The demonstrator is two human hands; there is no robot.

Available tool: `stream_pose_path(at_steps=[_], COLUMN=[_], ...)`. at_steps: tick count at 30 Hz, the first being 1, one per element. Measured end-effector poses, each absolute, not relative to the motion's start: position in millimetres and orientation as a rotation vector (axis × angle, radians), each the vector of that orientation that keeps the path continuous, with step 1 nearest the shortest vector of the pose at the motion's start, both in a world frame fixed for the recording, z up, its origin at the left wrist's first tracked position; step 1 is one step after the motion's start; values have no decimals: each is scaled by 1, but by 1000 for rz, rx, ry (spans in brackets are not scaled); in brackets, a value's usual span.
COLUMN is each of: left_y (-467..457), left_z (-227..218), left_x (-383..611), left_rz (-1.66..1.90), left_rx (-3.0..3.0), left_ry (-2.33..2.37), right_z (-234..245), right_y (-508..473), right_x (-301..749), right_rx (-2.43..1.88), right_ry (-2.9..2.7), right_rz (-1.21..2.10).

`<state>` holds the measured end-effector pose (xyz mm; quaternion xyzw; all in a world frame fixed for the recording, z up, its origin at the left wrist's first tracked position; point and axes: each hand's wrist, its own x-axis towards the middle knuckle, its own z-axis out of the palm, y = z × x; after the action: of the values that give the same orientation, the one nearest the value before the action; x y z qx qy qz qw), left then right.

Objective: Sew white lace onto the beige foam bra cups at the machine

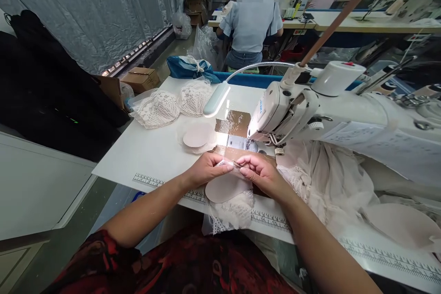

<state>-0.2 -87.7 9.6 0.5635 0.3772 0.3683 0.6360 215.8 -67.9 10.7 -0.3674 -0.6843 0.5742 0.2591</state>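
My left hand (206,168) and my right hand (260,172) meet in front of the sewing machine (330,115), both pinching the top edge of a beige bra cup (225,189) with white lace (234,211) hanging below it over the table's front edge. The fingers of both hands are closed on the fabric. A small metal tool shows between the fingertips. The machine's needle area (277,147) lies just behind my right hand, lit by a gooseneck lamp (216,99).
Lace bra cups (165,106) and beige cup pads (197,137) lie at the table's back left. A heap of white lace fabric (327,179) sits under the machine arm. A person sits at another table ahead. Cardboard boxes (141,78) stand on the floor.
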Motion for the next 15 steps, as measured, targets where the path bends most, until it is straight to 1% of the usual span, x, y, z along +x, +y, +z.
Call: stream_pose_path(at_steps=[7,15], left_y=[-85,-85], left_z=[5,6], left_x=[1,1], left_rz=[745,726], left_rx=[1408,1300], left_ry=[866,897], right_z=[17,17], right_y=[-70,-71], right_x=[210,207], right_rx=[-985,-974], right_ry=[-1908,-1912], right_rz=[1558,1477])
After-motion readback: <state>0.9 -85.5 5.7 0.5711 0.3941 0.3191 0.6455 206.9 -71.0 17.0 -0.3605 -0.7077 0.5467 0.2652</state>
